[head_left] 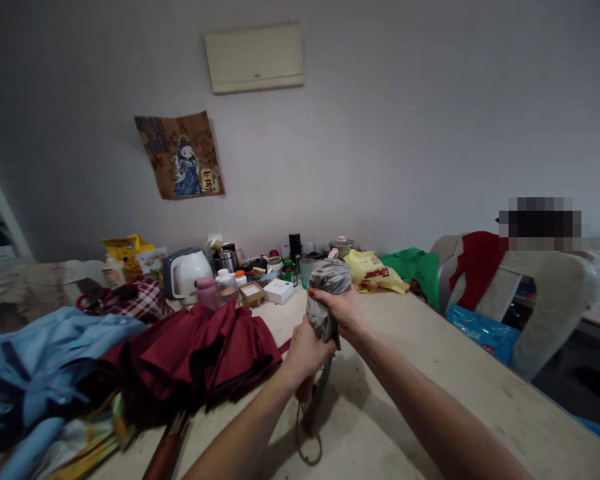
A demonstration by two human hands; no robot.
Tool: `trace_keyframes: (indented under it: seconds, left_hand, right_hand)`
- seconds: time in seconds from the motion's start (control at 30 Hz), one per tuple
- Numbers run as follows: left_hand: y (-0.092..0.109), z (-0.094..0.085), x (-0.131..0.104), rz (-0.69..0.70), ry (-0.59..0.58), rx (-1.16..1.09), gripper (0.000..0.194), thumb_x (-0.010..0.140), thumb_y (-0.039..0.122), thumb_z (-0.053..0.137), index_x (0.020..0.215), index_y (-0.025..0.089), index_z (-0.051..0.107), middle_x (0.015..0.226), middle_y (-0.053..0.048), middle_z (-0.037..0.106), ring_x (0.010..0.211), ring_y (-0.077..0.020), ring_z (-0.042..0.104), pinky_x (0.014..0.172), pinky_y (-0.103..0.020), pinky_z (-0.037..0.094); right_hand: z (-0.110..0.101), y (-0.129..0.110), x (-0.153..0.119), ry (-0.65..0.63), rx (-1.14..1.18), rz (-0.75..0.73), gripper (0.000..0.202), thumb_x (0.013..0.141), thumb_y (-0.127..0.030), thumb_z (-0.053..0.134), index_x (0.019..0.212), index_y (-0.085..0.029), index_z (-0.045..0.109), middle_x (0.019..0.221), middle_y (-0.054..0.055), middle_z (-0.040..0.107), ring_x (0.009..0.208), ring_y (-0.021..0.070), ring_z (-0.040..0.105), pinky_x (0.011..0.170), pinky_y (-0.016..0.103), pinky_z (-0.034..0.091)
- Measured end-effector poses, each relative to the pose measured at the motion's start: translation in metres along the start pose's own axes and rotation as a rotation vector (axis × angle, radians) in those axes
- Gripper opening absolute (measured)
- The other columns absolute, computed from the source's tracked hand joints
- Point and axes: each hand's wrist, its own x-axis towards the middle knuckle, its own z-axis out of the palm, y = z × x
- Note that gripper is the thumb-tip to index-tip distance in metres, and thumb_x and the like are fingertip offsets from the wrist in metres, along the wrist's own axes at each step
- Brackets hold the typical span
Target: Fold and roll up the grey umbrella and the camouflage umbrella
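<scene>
Both my hands are wrapped round a grey umbrella, folded into a bunched roll and held over the table. My left hand is closed on its lower part. Higher up, my right hand grips the cloth from the right side, thumb across the front. A wrist cord hangs in a loop below my left hand. To the left lies a loosely folded dark red umbrella with a brown handle. Beyond it a light blue umbrella is spread out loosely.
Along the back stand a white kettle, a pink bottle, a small white box and several jars. A yellow bag and a green bag lie at back right. Past the right edge are a chair and a person.
</scene>
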Motion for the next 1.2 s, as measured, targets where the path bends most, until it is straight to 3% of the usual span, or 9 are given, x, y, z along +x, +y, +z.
trace_keyframes:
  seconds: [0.27, 0.4, 0.57, 0.67, 0.73, 0.8, 0.93, 1.1, 1.2]
  left_hand:
    - [0.004, -0.024, -0.002, -0.114, -0.48, -0.617, 0.056, 0.048, 0.02, 0.076, 0.1, 0.012, 0.059, 0.083, -0.005, 0.067, 0.067, -0.0158, 0.062, 0.059, -0.027, 0.052]
    - [-0.001, -0.023, -0.005, -0.132, -0.646, -0.696, 0.05, 0.052, 0.032, 0.071, 0.096, 0.011, 0.058, 0.079, -0.01, 0.068, 0.046, -0.0119, 0.055, 0.036, -0.02, 0.039]
    - [0.005, -0.013, -0.006, -0.186, -0.357, -0.3, 0.046, 0.057, 0.021, 0.064, 0.101, 0.015, 0.053, 0.062, 0.004, 0.055, 0.039, -0.0093, 0.045, 0.039, -0.023, 0.04]
    - [0.008, -0.006, -0.01, -0.073, -0.113, 0.199, 0.066, 0.063, 0.011, 0.064, 0.126, 0.016, 0.045, 0.09, -0.008, 0.067, 0.07, -0.02, 0.065, 0.063, -0.029, 0.051]
    - [0.008, -0.001, -0.014, -0.033, -0.025, 0.486, 0.077, 0.07, 0.009, 0.063, 0.14, 0.012, 0.033, 0.111, -0.02, 0.065, 0.099, -0.0301, 0.066, 0.082, -0.036, 0.05]
    - [0.008, -0.001, -0.015, -0.023, -0.01, 0.573, 0.085, 0.074, 0.011, 0.061, 0.148, 0.008, 0.019, 0.121, -0.027, 0.061, 0.112, -0.0374, 0.062, 0.091, -0.044, 0.046]
    - [0.008, -0.013, -0.007, -0.072, -0.122, -0.003, 0.104, 0.064, 0.027, 0.077, 0.147, 0.016, 0.016, 0.123, -0.023, 0.061, 0.102, -0.0334, 0.067, 0.083, -0.042, 0.05]
    - [-0.003, -0.025, 0.001, -0.371, -0.735, -0.63, 0.079, 0.046, 0.052, 0.086, 0.105, 0.015, 0.048, 0.091, -0.016, 0.07, 0.06, -0.0205, 0.068, 0.05, -0.025, 0.046]
    - [-0.005, -0.016, -0.002, -0.313, -0.662, -0.696, 0.056, 0.053, 0.046, 0.084, 0.086, 0.017, 0.049, 0.07, -0.002, 0.064, 0.04, -0.0062, 0.049, 0.038, -0.017, 0.03]
  right_hand:
    - [-0.001, -0.014, -0.001, 0.049, 0.217, 0.149, 0.047, 0.044, -0.021, 0.087, 0.085, -0.015, 0.065, 0.082, 0.002, 0.071, 0.068, 0.0153, 0.063, 0.065, 0.028, 0.054]
    - [-0.003, -0.017, -0.003, 0.019, 0.278, 0.223, 0.046, 0.043, -0.025, 0.087, 0.082, -0.014, 0.064, 0.076, 0.001, 0.069, 0.06, 0.0142, 0.06, 0.059, 0.028, 0.053]
    - [0.002, -0.008, -0.004, 0.177, 0.109, 0.046, 0.059, 0.045, -0.03, 0.088, 0.097, -0.015, 0.064, 0.09, 0.004, 0.07, 0.075, 0.0165, 0.063, 0.07, 0.028, 0.053]
    - [0.006, 0.009, -0.008, 0.306, -0.009, 0.065, 0.056, 0.045, -0.033, 0.087, 0.093, -0.015, 0.065, 0.095, 0.008, 0.071, 0.082, 0.0203, 0.065, 0.072, 0.03, 0.053]
    - [0.008, 0.018, -0.011, 0.353, 0.002, 0.139, 0.05, 0.044, -0.03, 0.086, 0.086, -0.016, 0.064, 0.094, 0.009, 0.071, 0.081, 0.0215, 0.064, 0.068, 0.03, 0.053]
    - [0.008, 0.019, -0.011, 0.347, 0.036, 0.172, 0.048, 0.042, -0.026, 0.086, 0.083, -0.017, 0.064, 0.09, 0.007, 0.071, 0.077, 0.021, 0.064, 0.063, 0.029, 0.052]
    - [0.001, -0.001, -0.002, 0.21, 0.134, 0.119, 0.047, 0.042, -0.023, 0.087, 0.082, -0.016, 0.065, 0.078, 0.002, 0.069, 0.065, 0.0162, 0.06, 0.059, 0.028, 0.05]
    - [-0.018, -0.026, 0.008, 0.07, 0.284, 0.19, 0.039, 0.042, -0.028, 0.086, 0.073, -0.015, 0.067, 0.067, 0.001, 0.066, 0.06, 0.013, 0.057, 0.057, 0.024, 0.049]
    - [-0.026, -0.028, 0.009, -0.051, 0.322, 0.217, 0.042, 0.045, -0.034, 0.087, 0.077, -0.014, 0.069, 0.068, 0.001, 0.066, 0.062, 0.0117, 0.058, 0.058, 0.022, 0.05]
